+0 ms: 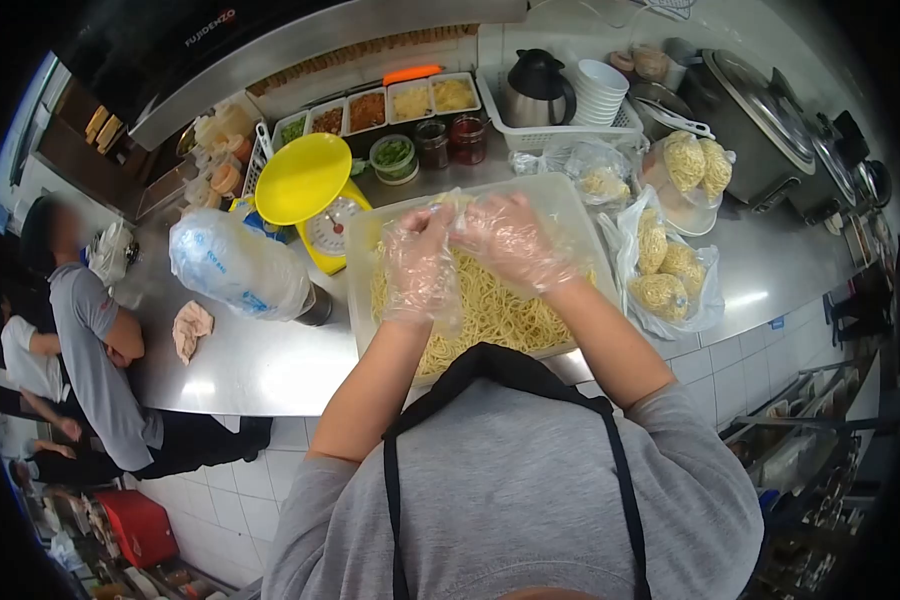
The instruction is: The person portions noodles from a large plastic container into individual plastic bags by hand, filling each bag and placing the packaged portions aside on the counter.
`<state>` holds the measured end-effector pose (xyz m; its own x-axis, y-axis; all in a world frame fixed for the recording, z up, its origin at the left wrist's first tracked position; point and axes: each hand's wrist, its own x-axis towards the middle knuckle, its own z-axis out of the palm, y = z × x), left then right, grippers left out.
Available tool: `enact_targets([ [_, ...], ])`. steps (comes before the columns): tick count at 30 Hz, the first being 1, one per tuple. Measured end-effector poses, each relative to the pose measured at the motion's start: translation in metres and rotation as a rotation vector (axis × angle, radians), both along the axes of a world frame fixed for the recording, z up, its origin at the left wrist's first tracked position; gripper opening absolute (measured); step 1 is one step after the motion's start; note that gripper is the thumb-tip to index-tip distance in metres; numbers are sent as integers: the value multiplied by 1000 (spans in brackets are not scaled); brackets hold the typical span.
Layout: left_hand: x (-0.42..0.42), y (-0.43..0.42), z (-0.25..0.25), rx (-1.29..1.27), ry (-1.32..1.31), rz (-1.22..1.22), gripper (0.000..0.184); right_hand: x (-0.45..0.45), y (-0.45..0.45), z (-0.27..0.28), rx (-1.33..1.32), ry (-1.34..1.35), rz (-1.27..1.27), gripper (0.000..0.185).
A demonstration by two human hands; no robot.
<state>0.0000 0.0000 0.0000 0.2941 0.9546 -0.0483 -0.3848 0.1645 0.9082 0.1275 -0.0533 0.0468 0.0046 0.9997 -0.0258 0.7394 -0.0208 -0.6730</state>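
Note:
My left hand [417,262] and my right hand [513,238], both in clear plastic gloves, meet above a large translucent tub [365,300]. Their fingers are closed and pinch together near the tub's far side. What they grip there looks thin and pale, perhaps clear plastic, but I cannot make out its kind. Below them, a wide bed of yellow noodles [500,310] fills the bottom of the tub. To the right of the tub, tied bags of noodles [660,293] lie in an open white plastic bag [708,300].
A yellow kitchen scale [305,180] and a roll of plastic bags [235,262] stand left, near a crumpled cloth [192,332]. Behind are topping trays [367,110], jars [467,140], a thermal jug [537,90] and stacked bowls [600,92]. Co-workers [100,350] stand at far left.

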Motion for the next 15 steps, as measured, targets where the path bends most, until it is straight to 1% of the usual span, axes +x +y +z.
enact_targets([
  [2,-8,-4,-4,60,126,-81,11,9,-3,-10,111,-642,192,39],
  [3,-20,7,-10,67,143,-77,11,5,7,-26,122,-626,192,39],
  [4,-25,9,-17,143,107,-143,11,8,7,-42,134,-132,104,39],
  [5,-29,12,-22,221,71,-209,10,13,9,-54,127,115,57,38],
  [6,-33,12,-21,213,74,-206,10,19,11,-66,133,365,10,38],
  [8,-41,12,-14,220,190,-293,12,33,21,-78,60,98,190,41],
  [9,-45,12,-10,216,192,-290,12,28,21,-74,57,100,193,41],
  [11,-49,15,-6,452,499,-326,13,17,20,-64,-185,372,39,49],
  [12,-50,18,-10,446,499,-326,13,14,22,-71,-191,372,41,49],
  [14,-53,24,-18,528,501,-392,13,6,23,-90,-153,623,-58,47],
  [15,-53,25,-18,522,501,-391,13,4,21,-89,-159,623,-57,47],
])
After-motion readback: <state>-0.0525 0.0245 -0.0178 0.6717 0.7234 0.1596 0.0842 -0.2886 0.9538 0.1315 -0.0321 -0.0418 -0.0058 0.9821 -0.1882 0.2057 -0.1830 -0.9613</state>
